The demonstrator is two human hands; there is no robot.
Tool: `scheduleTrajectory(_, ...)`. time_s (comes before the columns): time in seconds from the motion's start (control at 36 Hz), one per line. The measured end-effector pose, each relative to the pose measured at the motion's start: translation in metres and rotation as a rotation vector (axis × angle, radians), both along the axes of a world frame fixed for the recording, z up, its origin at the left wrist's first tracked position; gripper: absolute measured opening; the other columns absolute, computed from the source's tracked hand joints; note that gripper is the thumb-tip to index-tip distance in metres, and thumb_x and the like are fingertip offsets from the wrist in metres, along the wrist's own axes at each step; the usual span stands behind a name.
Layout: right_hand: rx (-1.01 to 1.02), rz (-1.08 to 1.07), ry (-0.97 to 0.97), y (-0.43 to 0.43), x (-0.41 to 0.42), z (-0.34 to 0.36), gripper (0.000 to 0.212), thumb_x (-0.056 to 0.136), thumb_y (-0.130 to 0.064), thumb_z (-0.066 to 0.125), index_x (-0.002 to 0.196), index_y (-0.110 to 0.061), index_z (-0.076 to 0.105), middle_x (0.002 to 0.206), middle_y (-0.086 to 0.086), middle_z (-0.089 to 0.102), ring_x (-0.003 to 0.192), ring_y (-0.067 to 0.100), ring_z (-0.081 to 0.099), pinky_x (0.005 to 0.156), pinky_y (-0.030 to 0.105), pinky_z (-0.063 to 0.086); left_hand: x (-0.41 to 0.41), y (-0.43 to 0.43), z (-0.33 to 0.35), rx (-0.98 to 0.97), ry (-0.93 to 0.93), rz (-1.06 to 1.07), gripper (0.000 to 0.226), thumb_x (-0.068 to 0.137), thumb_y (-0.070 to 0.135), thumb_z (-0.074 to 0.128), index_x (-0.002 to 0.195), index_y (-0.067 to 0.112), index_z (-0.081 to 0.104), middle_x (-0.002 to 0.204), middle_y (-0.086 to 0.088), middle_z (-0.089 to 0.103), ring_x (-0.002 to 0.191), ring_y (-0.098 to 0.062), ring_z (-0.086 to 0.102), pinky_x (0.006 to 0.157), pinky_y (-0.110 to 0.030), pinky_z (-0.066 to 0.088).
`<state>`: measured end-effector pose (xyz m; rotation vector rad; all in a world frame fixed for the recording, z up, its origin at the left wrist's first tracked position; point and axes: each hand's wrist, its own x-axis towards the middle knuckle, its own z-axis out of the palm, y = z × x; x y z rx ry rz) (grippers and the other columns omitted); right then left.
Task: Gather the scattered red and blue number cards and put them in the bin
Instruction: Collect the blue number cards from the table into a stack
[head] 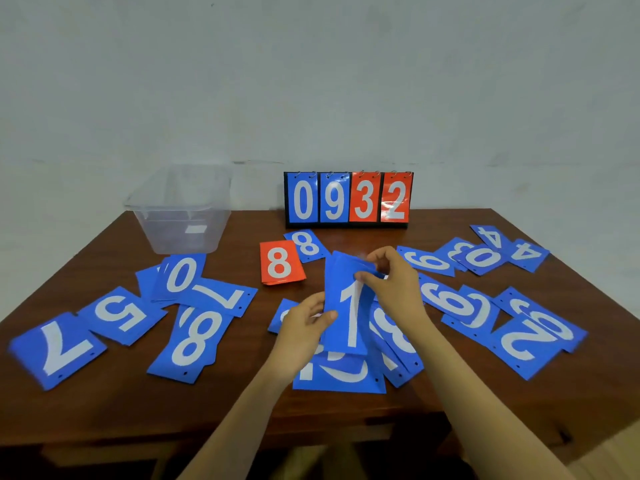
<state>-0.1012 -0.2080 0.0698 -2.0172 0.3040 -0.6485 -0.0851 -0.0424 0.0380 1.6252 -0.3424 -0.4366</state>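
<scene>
Closest to me the left forearm [239,424] and right forearm [485,400] reach in over the wooden table [104,420]. Between them I have a stack of blue number cards [349,306] lifted, as far as I can judge, off the surface, with a white 1 facing me.

The left hand [304,327] grips the stack's left edge, thumb across the face and the other fingers hidden behind, which I take to be what keeps the pile square. The right hand [391,282] pinches the stack's far top edge between thumb and fingertips, probably to seat the top card flush.

Directly under the grip lie overlapping blue cards [339,379]. Just beyond it and to the left sits the red 8 card [278,263], with a blue 8 card [306,244] at its far corner. Further left of the grip are the blue 0 card [180,275] and blue 5 card [121,313]; to its right lie the blue 2 cards [533,341].

The clear plastic bin [156,233] stands well apart, beyond and left of the grip, and I see no cards in it. Stacking in hand should spare me trips there.

Straight beyond the grip stands a ring-bound scoreboard [348,199] reading 0932
</scene>
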Motion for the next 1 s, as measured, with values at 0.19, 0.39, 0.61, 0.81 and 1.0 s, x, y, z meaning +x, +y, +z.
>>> scheduleTrajectory(0.19, -0.06, -0.066, 0.037, 0.01, 0.01, -0.011, 0.041, 0.082, -0.014, 0.072, 0.115, -0.017, 0.049, 0.112, 0.0, 0.049, 0.1, 0.012, 0.049, 0.076, 0.009, 0.041, 0.006, 0.009, -0.007, 0.176, -0.086, 0.135, 0.037, 0.096, 0.016, 0.052, 0.133, 0.02, 0.049, 0.128, 0.006, 0.057, 0.118, -0.01, 0.054, 0.087, -0.025, 0.053)
scheduleTrajectory(0.39, -0.513, 0.294, 0.331, 0.034, 0.003, -0.052, 0.054, 0.092, -0.032, 0.059, 0.138, -0.013, 0.039, 0.141, 0.004, 0.039, 0.132, 0.02, 0.035, 0.102, 0.027, 0.034, 0.028, 0.041, -0.016, 0.178, -0.182, 0.516, 0.039, 0.096, 0.014, 0.052, 0.134, 0.012, 0.047, 0.123, 0.002, 0.056, 0.112, -0.011, 0.055, 0.08, -0.024, 0.048)
scheduleTrajectory(0.61, -0.757, 0.471, 0.58, 0.051, 0.018, -0.07, 0.049, 0.098, -0.034, 0.047, 0.14, -0.011, 0.038, 0.141, 0.007, 0.043, 0.127, 0.026, 0.042, 0.098, 0.036, 0.041, 0.028, 0.051, -0.031, 0.223, -0.229, 0.513, 0.037, 0.095, 0.013, 0.052, 0.132, 0.009, 0.049, 0.127, -0.004, 0.058, 0.116, -0.016, 0.056, 0.085, -0.023, 0.051)
scheduleTrajectory(0.81, -1.173, 0.391, 0.396, 0.053, 0.02, -0.063, 0.033, 0.096, -0.008, 0.042, 0.129, -0.011, 0.043, 0.114, 0.01, 0.06, 0.096, 0.03, 0.061, 0.067, 0.034, 0.042, 0.028, 0.06, -0.029, 0.166, -0.214, 0.547, 0.044, 0.095, 0.01, 0.052, 0.137, 0.011, 0.042, 0.12, 0.001, 0.056, 0.098, -0.006, 0.054, 0.073, -0.02, 0.048)
scheduleTrajectory(1.0, -0.798, 0.09, 0.277, 0.03, 0.033, -0.016, 0.022, 0.094, -0.013, 0.045, 0.113, -0.011, 0.055, 0.109, 0.009, 0.063, 0.087, 0.029, 0.061, 0.064, 0.032, 0.043, 0.034, 0.066, -0.024, 0.012, -0.086, 0.583, 0.042, 0.092, 0.009, 0.057, 0.131, 0.016, 0.045, 0.112, -0.002, 0.056, 0.095, -0.013, 0.06, 0.063, -0.021, 0.052)
